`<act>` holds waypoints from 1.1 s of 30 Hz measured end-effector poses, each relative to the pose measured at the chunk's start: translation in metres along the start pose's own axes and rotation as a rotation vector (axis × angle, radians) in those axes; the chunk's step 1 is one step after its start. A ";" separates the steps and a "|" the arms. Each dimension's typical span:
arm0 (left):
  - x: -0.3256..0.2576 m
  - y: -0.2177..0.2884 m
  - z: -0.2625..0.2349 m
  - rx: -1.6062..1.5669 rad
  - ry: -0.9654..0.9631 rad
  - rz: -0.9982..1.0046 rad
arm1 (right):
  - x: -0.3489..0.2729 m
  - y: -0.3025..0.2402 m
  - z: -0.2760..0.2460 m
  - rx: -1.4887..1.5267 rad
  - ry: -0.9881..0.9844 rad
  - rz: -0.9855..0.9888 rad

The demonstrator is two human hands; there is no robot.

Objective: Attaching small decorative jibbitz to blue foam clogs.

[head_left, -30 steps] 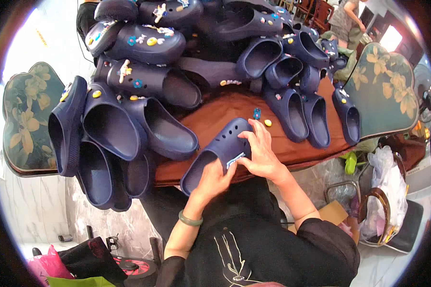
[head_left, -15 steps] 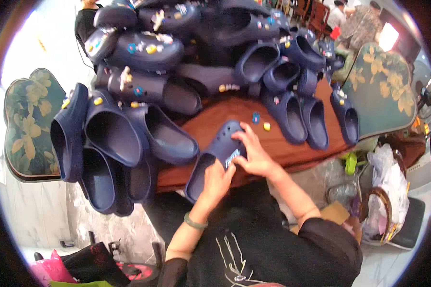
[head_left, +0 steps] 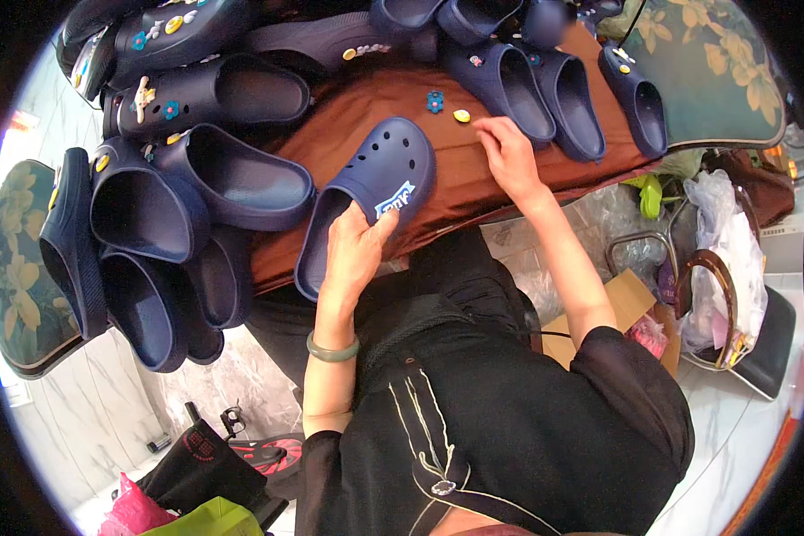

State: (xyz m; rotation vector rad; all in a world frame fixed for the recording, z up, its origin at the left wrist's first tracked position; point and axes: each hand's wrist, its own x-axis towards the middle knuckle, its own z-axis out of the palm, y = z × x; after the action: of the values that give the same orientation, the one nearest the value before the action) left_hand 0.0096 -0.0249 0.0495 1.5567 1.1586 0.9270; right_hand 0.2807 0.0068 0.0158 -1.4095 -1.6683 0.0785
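Observation:
My left hand (head_left: 355,246) is closed on a navy clog (head_left: 386,161), its fingers reaching into the foot opening and the thumb on the upper. A light-blue and white charm with lettering (head_left: 395,202) sits on the clog's side, beside the thumb. Several vent holes in the toe are bare. My right hand (head_left: 512,159) hovers over the brown cloth, fingers bent and slightly apart, nothing seen in them. Just left of its fingertips lies a small yellow charm (head_left: 461,116). A blue flower-shaped charm (head_left: 434,101) lies left of that one.
Navy clogs with charms are piled at the left (head_left: 149,214) and back; more clogs (head_left: 514,89) stand right of my right hand. Brown cloth (head_left: 330,121) covers the table. At the right are a bag with clear plastic (head_left: 719,259) and a cardboard box (head_left: 630,299).
My right hand has left the clog and moved right, beside the yellow charm. My left hand keeps hold of the clog. The view has shifted, placing the table higher in the picture.

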 end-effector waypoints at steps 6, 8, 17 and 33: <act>0.004 -0.008 -0.009 -0.181 -0.155 -0.134 | 0.042 0.008 0.041 -0.187 -0.082 -0.105; 0.008 -0.007 -0.011 -0.214 -0.172 -0.152 | 0.055 0.012 0.054 -0.355 -0.118 -0.142; 0.005 -0.008 -0.011 -0.330 -0.194 -0.211 | 0.055 0.010 0.052 -0.281 0.005 -0.266; -0.002 -0.029 -0.008 -0.296 -0.286 0.002 | 0.122 -0.104 0.035 0.256 -0.975 -0.446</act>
State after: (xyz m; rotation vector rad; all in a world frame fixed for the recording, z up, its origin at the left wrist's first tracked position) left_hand -0.0056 -0.0224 0.0235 1.3940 0.7802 0.8046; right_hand 0.1898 0.0862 0.1265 -0.7832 -2.6025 0.7951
